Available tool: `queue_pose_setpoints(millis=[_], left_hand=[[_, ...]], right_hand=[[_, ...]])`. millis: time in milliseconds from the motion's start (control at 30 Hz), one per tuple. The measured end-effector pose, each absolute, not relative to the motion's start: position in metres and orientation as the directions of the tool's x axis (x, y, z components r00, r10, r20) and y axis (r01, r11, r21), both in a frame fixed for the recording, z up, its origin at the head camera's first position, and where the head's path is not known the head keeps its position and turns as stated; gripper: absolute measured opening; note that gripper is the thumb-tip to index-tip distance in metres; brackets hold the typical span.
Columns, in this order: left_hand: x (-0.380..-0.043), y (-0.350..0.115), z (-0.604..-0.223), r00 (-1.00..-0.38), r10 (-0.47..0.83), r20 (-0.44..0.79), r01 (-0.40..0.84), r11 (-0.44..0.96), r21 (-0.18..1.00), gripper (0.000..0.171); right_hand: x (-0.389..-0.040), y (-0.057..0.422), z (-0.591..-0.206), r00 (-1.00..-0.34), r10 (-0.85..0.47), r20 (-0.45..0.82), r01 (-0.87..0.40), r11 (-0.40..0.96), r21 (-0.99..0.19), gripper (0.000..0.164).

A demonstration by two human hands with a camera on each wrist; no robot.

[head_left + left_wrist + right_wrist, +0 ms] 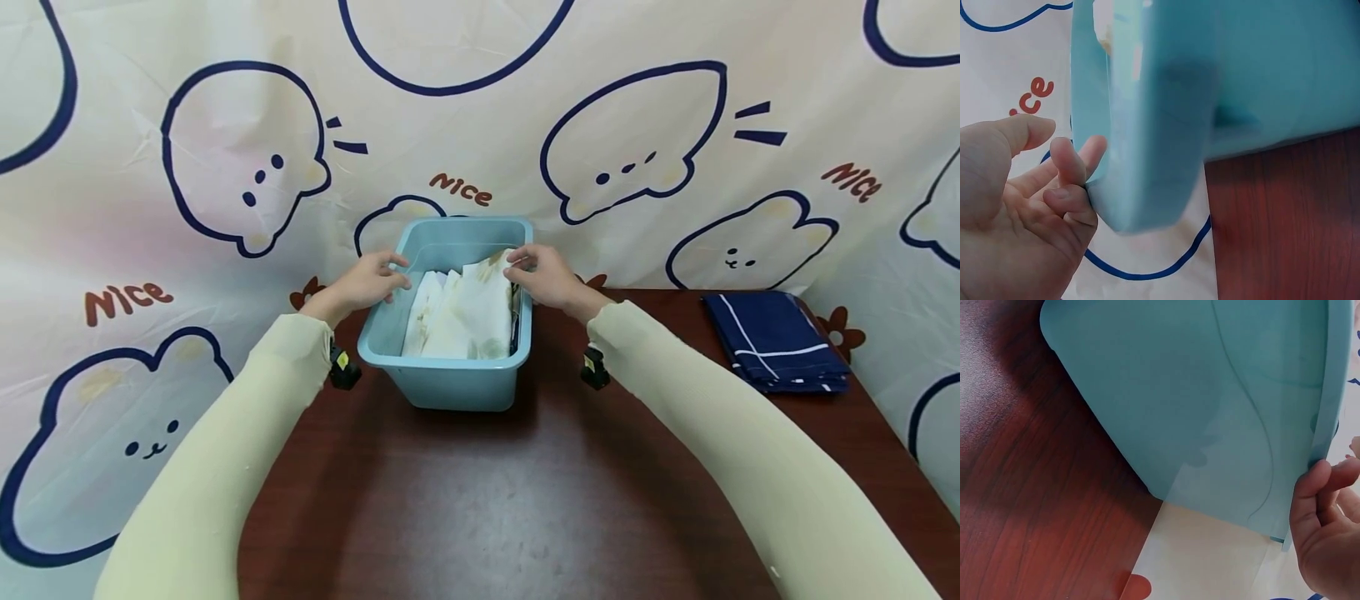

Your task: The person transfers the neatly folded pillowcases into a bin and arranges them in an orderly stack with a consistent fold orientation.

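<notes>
A light-blue plastic bin (461, 385) stands on the table, holding folded white cloths (480, 308) with faint tan marks. Something dark shows in a narrow strip along their right side. At the bin's left rim is my left hand (369, 279), its fingers loosely bent and apart. The left wrist view shows this hand (1041, 200) beside the rim's corner, with nothing between thumb and fingers. My right hand (551, 277) reaches over the right rim, fingertips by the upper corner of the cloths. In the right wrist view its bent fingers (1310, 500) lie against the rim.
A folded navy cloth (776, 342) with white lines lies at the table's right rear. The dark red-brown table (480, 500) extends in front of the bin. Behind it hangs a white curtain (450, 133) with blue cartoon outlines.
</notes>
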State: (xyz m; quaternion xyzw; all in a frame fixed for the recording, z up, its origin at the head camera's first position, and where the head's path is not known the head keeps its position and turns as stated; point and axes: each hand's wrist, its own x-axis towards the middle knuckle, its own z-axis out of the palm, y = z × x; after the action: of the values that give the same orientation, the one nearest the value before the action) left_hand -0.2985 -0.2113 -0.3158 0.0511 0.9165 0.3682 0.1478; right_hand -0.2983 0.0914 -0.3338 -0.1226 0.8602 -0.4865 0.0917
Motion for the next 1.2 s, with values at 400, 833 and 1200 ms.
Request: queue_pose_setpoints(millis=[400, 833, 1200], left_hand=[[-0.292, -0.218, -0.314, -0.954, 0.175, -0.242, -0.074, 0.647, 0.759, 0.048], [-0.280, -0.209, -0.301, -0.952, 0.235, -0.196, -0.019, 0.596, 0.803, 0.043], [-0.269, -0.187, -0.295, -0.940, 0.314, -0.131, 0.078, 0.574, 0.815, 0.041]], right_hand=[[-0.292, 0.094, -0.329, -0.944, -0.328, -0.032, -0.124, 0.443, -0.888, 0.042], [-0.282, 0.102, -0.325, -0.935, -0.353, 0.042, -0.187, 0.388, -0.903, 0.033], [-0.271, 0.117, -0.324, -0.917, -0.392, 0.078, -0.229, 0.356, -0.906, 0.028]])
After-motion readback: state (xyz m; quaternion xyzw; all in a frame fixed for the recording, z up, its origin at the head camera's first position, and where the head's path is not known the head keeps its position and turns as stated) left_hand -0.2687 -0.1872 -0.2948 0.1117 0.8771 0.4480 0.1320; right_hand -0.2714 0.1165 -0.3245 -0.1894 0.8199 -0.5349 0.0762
